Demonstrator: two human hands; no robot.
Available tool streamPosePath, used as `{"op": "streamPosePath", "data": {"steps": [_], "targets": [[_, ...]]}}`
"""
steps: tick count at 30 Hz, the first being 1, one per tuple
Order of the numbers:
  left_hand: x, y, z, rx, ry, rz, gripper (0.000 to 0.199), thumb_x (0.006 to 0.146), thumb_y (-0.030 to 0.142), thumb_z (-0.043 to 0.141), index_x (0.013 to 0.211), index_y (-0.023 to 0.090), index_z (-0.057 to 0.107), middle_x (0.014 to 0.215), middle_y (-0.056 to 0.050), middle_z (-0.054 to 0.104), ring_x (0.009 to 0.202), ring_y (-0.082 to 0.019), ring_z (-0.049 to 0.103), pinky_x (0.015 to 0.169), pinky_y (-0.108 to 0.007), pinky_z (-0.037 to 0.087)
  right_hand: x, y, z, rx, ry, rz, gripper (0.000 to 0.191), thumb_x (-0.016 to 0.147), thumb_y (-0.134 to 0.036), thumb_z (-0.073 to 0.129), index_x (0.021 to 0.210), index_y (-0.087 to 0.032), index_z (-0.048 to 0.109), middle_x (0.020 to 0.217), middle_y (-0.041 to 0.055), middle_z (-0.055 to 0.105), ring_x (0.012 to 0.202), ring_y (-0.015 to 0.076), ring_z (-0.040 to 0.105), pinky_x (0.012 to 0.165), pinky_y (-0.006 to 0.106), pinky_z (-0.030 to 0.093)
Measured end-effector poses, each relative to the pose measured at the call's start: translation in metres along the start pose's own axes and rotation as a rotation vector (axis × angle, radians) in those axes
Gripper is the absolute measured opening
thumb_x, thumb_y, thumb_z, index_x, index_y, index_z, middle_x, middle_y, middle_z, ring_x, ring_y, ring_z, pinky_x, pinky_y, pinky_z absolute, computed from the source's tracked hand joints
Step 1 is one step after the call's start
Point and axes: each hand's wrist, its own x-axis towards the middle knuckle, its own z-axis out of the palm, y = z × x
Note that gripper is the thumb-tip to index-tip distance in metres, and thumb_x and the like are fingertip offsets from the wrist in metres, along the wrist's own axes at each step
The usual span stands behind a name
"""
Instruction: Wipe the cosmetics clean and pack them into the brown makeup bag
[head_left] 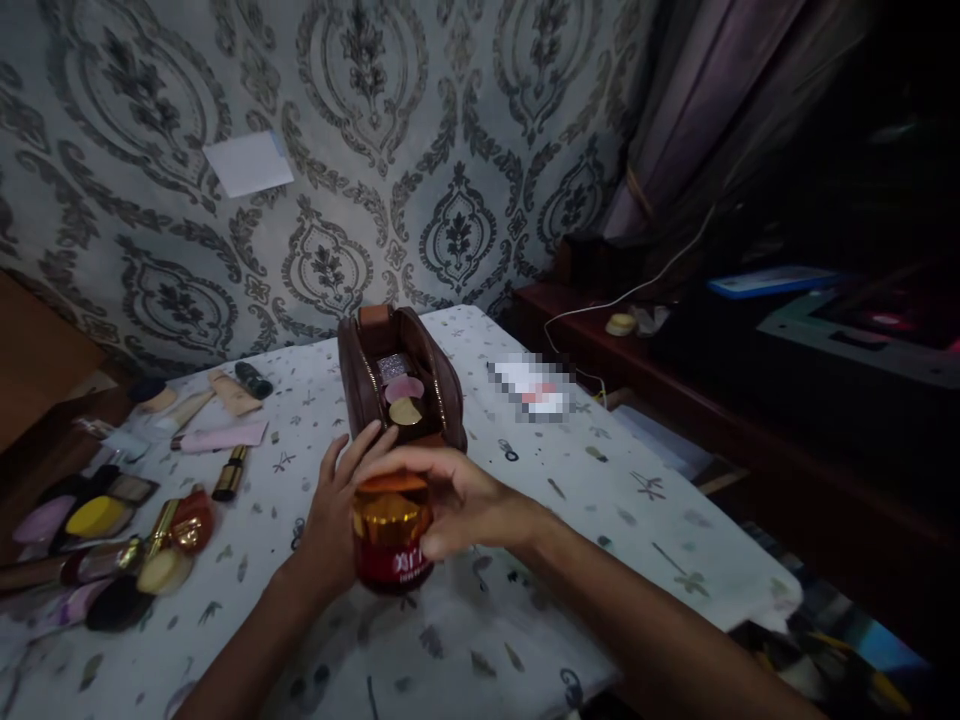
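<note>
A dark red cosmetic jar (391, 565) with a gold band and an amber see-through top is held upright in my right hand (457, 500), thumb on the near side and fingers over the top. My left hand (330, 520) is just left of the jar, partly behind it, with its fingers stretched out towards the near end of the bag. Whether that palm touches the jar I cannot tell. Beyond both hands stands a brown makeup bag (352, 375), unzipped. Inside it lie a glittery silver item (392, 368), a pink round piece (405, 389) and a gold round piece (406, 411).
Several cosmetics spread over the table's left side, among them a pink tube (221, 436), a yellow round sponge (97, 516) and a red bottle (192, 520). A blurred-out white item (531, 385) lies right of the bag. A dark red cabinet (585, 330) borders the right.
</note>
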Motion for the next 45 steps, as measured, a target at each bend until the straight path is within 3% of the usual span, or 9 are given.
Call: {"op": "streamPosePath", "data": {"steps": [4,10,13,18,23,29,33,40,45], "targets": [[-0.002,-0.003,0.0,0.083,0.029,0.08,0.042,0.1,0.034,0.044,0.14,0.027,0.052,0.15,-0.009,0.051,0.147,-0.023,0.031,0.121,-0.047,0.018,-0.001,0.015,0.002,-0.002,-0.09,0.104,0.06,0.065,-0.029,0.088,0.12,-0.018,0.067,0.115,0.0063,0.068,0.111,0.0164,0.064,0.101,0.032,0.047],[0.003,-0.002,0.003,0.211,0.106,0.165,0.042,0.102,0.033,0.038,0.139,0.02,0.051,0.142,-0.018,0.054,0.148,-0.026,0.027,0.118,-0.048,0.022,-0.005,0.041,-0.002,0.11,-0.142,0.234,0.059,0.064,-0.028,0.088,0.119,-0.018,0.068,0.116,0.0053,0.069,0.111,0.0158,0.065,0.1,0.028,0.046],[-0.001,-0.003,0.007,0.209,0.153,0.129,0.042,0.101,0.025,0.037,0.142,0.017,0.046,0.14,-0.019,0.054,0.149,-0.025,0.026,0.118,-0.046,0.025,-0.005,0.052,-0.003,0.196,-0.118,0.239,0.062,0.062,-0.032,0.09,0.118,-0.017,0.068,0.114,0.0066,0.07,0.107,0.0162,0.066,0.097,0.028,0.047],[-0.014,-0.009,0.005,0.097,0.15,0.053,0.05,0.1,0.028,0.043,0.148,0.021,0.034,0.145,-0.019,0.047,0.148,-0.027,0.027,0.116,-0.05,0.032,-0.003,0.057,-0.002,0.291,-0.047,0.187,0.065,0.062,-0.042,0.09,0.117,-0.016,0.069,0.111,0.0096,0.072,0.103,0.0186,0.068,0.094,0.031,0.049],[-0.029,-0.018,-0.005,0.046,0.155,-0.015,0.045,0.095,0.018,0.045,0.14,0.018,0.041,0.143,-0.019,0.047,0.141,-0.026,0.038,0.11,-0.049,0.042,-0.002,0.057,-0.001,0.289,0.081,0.2,0.057,0.067,-0.034,0.087,0.118,-0.018,0.068,0.115,0.0092,0.071,0.101,0.0162,0.068,0.094,0.032,0.049],[-0.061,-0.028,-0.027,0.126,-0.003,-0.123,0.031,0.088,0.004,0.047,0.116,0.015,0.056,0.137,-0.02,0.053,0.133,-0.028,0.046,0.104,-0.049,0.049,0.001,0.069,-0.006,0.199,0.182,0.279,0.063,0.067,-0.032,0.087,0.125,-0.023,0.064,0.122,0.0089,0.067,0.107,0.0181,0.066,0.093,0.032,0.051],[-0.09,-0.036,-0.045,0.18,-0.043,-0.228,0.025,0.09,0.007,0.048,0.111,0.017,0.059,0.133,-0.019,0.056,0.13,-0.027,0.05,0.102,-0.049,0.051,0.003,0.077,-0.008,0.138,0.234,0.3,0.053,0.068,-0.034,0.087,0.116,-0.022,0.069,0.123,0.0108,0.067,0.108,0.0201,0.066,0.097,0.036,0.05],[-0.138,-0.06,-0.078,0.245,0.026,-0.399,0.023,0.092,0.01,0.047,0.109,0.017,0.06,0.124,-0.015,0.06,0.121,-0.025,0.055,0.099,-0.047,0.051,0.008,0.09,-0.007,0.049,0.344,0.344,0.05,0.065,-0.038,0.088,0.11,-0.022,0.073,0.123,0.0122,0.068,0.109,0.0242,0.066,0.102,0.043,0.048],[-0.167,-0.084,-0.107,0.31,0.093,-0.534,0.021,0.094,0.013,0.045,0.107,0.017,0.061,0.117,-0.013,0.062,0.114,-0.024,0.057,0.096,-0.044,0.05,0.019,0.102,-0.005,0.103,0.397,0.392,0.046,0.071,-0.037,0.085,0.112,-0.021,0.071,0.125,0.013,0.068,0.107,0.0265,0.068,0.093,0.042,0.055]]}}
